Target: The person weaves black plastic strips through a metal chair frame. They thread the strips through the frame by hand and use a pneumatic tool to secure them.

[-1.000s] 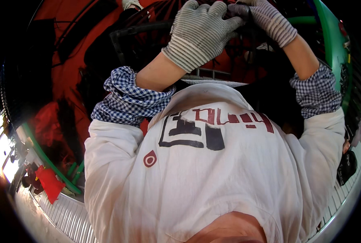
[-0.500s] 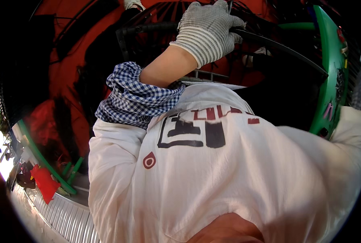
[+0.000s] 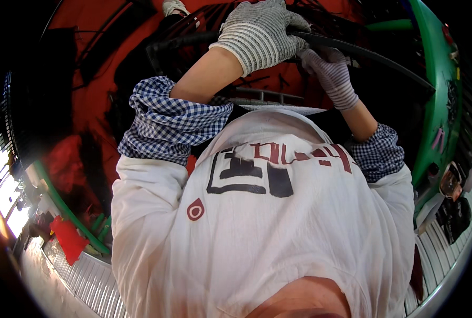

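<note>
- Your left hand (image 3: 259,38), gloved, is clenched around one end of the black strip (image 3: 368,51) — far side, middle.
- That strip runs right and nearer, toward the green rim (image 3: 438,100).
- Your right hand (image 3: 328,77), just beside it, has bent fingers — whether they grasp anything, I cannot tell.
- Your white shirt (image 3: 299,233) bears dark and red lettering.

top (image 3: 294,238): white, long-sleeved | print (image 3: 281,180): blocky, black | badge (image 3: 195,209): dark-red drop, pale ring | oversleeves (image 3: 175,119): blue-white check, gathered | gloves (image 3: 257,40): grey-white knit, striped
</note>
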Motion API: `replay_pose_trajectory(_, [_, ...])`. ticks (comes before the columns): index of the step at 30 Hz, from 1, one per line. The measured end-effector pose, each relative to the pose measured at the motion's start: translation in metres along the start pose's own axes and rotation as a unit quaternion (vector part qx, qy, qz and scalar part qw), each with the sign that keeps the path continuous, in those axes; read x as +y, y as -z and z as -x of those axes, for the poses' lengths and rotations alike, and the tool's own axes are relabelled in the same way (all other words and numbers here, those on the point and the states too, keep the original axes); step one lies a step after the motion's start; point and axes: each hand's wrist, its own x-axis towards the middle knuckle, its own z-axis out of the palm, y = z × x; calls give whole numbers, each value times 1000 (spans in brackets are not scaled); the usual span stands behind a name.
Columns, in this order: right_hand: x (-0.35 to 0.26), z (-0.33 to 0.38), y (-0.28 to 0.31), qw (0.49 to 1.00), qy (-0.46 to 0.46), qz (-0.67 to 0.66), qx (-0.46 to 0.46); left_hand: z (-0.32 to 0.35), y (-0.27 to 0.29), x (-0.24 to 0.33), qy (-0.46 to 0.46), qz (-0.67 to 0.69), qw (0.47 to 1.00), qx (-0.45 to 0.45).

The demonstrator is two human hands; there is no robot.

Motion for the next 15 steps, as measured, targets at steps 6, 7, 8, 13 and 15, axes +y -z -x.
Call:
replay_pose_trajectory(6, [-13, 4, -6, 997, 67, -24, -18, 0, -7, -4, -17, 1, 999, 27])
replay_pose_trajectory(7, [-17, 9, -4, 998, 63, -2, -11, 1, -9, -5, -17, -1, 1000, 25])
replay_pose_trajectory(8, [-30, 14, 1, 998, 63, -4, -11, 5, -10, -8, -42, 7, 998, 53])
replay_pose_trajectory(13, [-105, 48, 26, 983, -15, 93, -157, 4, -37, -24, -122, -48, 982, 134])
replay_pose_trajectory(15, [-147, 51, 44, 971, -50, 106, -206, 4, -44, -28, -155, -106, 960, 206])
